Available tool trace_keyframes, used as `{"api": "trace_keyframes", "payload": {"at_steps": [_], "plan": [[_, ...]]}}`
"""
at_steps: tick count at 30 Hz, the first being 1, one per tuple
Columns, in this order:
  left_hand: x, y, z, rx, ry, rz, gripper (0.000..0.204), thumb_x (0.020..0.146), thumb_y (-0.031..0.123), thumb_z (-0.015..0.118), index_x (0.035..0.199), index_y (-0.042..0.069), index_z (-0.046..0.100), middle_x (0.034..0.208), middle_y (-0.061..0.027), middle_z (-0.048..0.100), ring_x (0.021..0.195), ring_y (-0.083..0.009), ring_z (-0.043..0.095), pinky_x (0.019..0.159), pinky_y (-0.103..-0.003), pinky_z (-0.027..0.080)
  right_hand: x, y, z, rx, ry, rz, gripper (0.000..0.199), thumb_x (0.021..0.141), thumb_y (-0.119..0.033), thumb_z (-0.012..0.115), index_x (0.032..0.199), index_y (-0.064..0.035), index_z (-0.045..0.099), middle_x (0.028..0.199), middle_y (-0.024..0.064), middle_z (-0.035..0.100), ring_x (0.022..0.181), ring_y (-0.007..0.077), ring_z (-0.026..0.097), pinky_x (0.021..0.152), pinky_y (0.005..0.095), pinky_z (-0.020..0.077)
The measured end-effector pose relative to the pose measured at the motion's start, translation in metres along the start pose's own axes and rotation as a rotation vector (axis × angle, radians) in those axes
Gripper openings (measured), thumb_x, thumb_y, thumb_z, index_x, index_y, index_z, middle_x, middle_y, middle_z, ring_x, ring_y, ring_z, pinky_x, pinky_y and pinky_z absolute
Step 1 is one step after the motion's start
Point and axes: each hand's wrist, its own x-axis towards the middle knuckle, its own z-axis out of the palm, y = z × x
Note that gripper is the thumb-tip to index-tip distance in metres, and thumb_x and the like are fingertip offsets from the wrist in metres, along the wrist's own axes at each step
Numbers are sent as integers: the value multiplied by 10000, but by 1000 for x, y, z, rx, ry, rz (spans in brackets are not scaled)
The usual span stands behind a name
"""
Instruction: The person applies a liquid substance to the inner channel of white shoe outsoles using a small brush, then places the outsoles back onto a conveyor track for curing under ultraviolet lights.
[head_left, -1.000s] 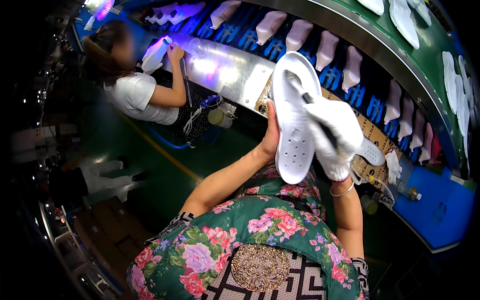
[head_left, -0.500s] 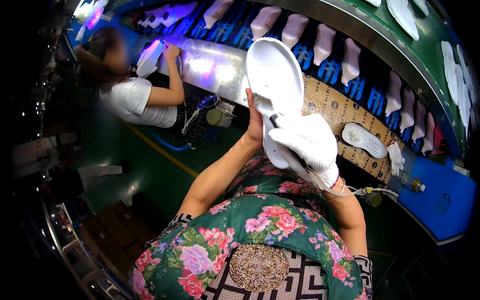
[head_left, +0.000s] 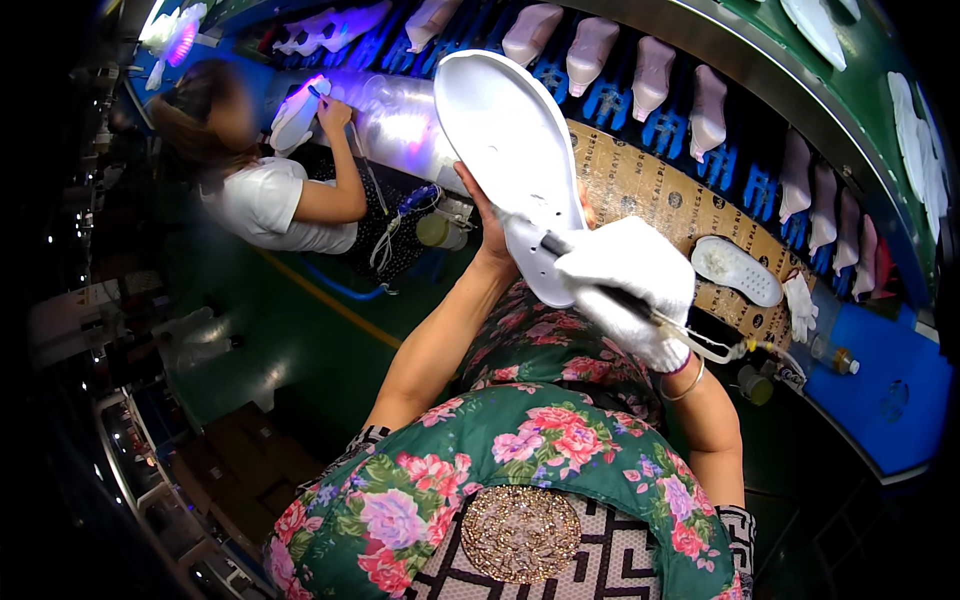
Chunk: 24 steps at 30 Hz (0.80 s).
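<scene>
A white shoe sole is held up in front of me, its hollow side facing me and its wide end farthest away. My bare left hand grips it from beneath, thumb along the left edge and fingertips showing past the right edge. My right hand, in a white knit glove, is closed round a brush. The brush's pale bristles lie against the inside of the sole, toward its narrower end. From the handle's back end a thin clear tube runs off to the right.
Printed brown cardboard covers the bench, bearing another white sole and a white glove. Behind it stand pink shoe lasts on blue holders. At left a co-worker handles a white piece under purple light. A small bottle lies right.
The sole has moved left and slightly up, leaning further left. The brush has gone from beside my left thumb toward the sole's narrower end, and my gloved hand has shifted a little right.
</scene>
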Motion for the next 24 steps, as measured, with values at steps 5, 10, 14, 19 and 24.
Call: {"api": "trace_keyframes", "payload": {"at_steps": [5, 10, 14, 19, 24], "plan": [[6, 2, 9, 8, 12, 46, 1278, 584, 1055, 275, 1237, -20, 502, 983, -226, 620, 816, -360, 651, 709, -495, 557, -1, 0, 8, -168, 4, -201, 384, 707, -10, 782, 1074, -96, 710, 985, 84, 720, 814, 260, 679, 694, 365, 518], [8, 9, -7, 66, -190, 52, 1170, 617, 989, 468, 1236, -3, 519, 1041, -157, 565, 958, -340, 577, 811, -473, 520, -7, 2, 10, 161, 42, 43, 234, 745, -22, 764, 971, -83, 751, 930, 79, 734, 813, 243, 693, 733, 338, 536], [13, 10, 1, 11, -201, 74, 1172, 584, 989, 504, 1146, -40, 519, 984, -158, 576, 977, -294, 592, 847, -436, 539, -7, 1, 4, -122, 46, 7, 287, 730, -27, 766, 1004, -108, 744, 982, 85, 730, 840, 259, 683, 763, 352, 529], [16, 10, -7, -105, -128, 66, 1126, 572, 977, 523, 1168, 23, 517, 1014, -154, 576, 989, -305, 584, 816, -446, 545, -12, 1, 15, 99, 2, 36, 257, 731, -46, 780, 978, -114, 753, 930, 63, 730, 831, 240, 691, 742, 341, 531], [18, 20, -13, -97, -111, 82, 1167, 594, 1005, 447, 1237, 35, 536, 1040, -160, 581, 940, -340, 599, 733, -501, 565, -10, 7, 10, -104, 42, -7, 298, 735, -27, 767, 1015, -124, 740, 955, 65, 723, 835, 249, 682, 744, 348, 528]]}}
